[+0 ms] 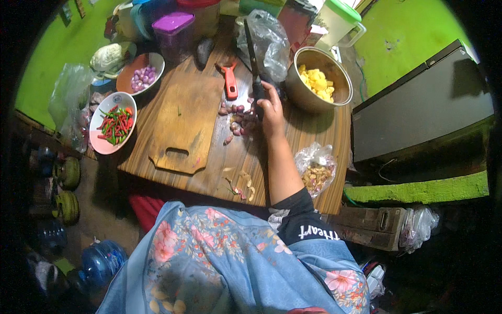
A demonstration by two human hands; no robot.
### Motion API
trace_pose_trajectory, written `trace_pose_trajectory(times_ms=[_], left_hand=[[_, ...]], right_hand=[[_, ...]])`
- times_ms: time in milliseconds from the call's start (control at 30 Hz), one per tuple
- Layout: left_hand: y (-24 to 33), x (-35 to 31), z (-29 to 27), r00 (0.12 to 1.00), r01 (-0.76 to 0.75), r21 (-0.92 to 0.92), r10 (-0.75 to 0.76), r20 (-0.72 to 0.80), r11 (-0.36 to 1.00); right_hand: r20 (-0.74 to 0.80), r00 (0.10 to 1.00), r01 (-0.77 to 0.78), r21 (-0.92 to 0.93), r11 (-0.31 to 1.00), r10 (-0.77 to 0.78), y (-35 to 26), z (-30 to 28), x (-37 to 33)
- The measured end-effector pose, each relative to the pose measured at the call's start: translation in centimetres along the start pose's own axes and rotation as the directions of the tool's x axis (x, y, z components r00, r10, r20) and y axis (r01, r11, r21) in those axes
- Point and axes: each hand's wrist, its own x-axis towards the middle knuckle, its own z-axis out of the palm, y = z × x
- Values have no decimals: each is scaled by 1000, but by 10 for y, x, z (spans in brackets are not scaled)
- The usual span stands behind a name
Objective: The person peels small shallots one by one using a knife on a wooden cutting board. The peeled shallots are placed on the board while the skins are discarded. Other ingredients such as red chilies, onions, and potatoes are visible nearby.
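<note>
My right hand [271, 111] is closed around the black handle of a kitchen knife [252, 55], its dark blade pointing away toward the back of the table. Just left of the hand lie several unpeeled shallots [238, 125] and an orange-red peeler [230, 83]. Further left is a wooden cutting board [185, 120] with a hand slot at its near end and a small green scrap on it. My left hand does not show in the picture.
Beside the board stand a bowl of red and green chilies [113, 125] and a bowl of peeled shallots [144, 78]. A metal pot [340, 78] of yellow chunks is at right. Nearer are a plastic bag [315, 170] of brownish pieces and peel scraps [244, 188].
</note>
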Motion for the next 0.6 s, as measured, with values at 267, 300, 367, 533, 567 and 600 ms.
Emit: trace_pose_trajectory(times_ms=[267, 300, 367, 533, 567, 600], left_hand=[[29, -5, -69, 967, -249, 120, 254, -23, 961], [31, -6, -93, 939, -334, 154, 342, -29, 930], [32, -3, -144, 857, -483, 231, 510, -72, 844], [3, 11, -205, 542, -465, 410, 618, -569, 785], [-24, 21, -194, 480, -390, 331, 496, -723, 859], [-65, 40, -176, 428, -315, 177, 306, -850, 932]], right_hand=[[5, 1000, -31, 150, 988, 31, 11, -1, 5], [-1, 999, -43, 177, 983, 44, 13, -4, 4], [-41, 998, -44, 138, 989, 50, 11, -8, 4], [-62, 995, -71, 62, 996, 75, 9, 4, 6], [-46, 994, -99, 92, 991, 104, 3, 3, 7], [-61, 990, -120, 108, 987, 127, 0, -7, 7]])
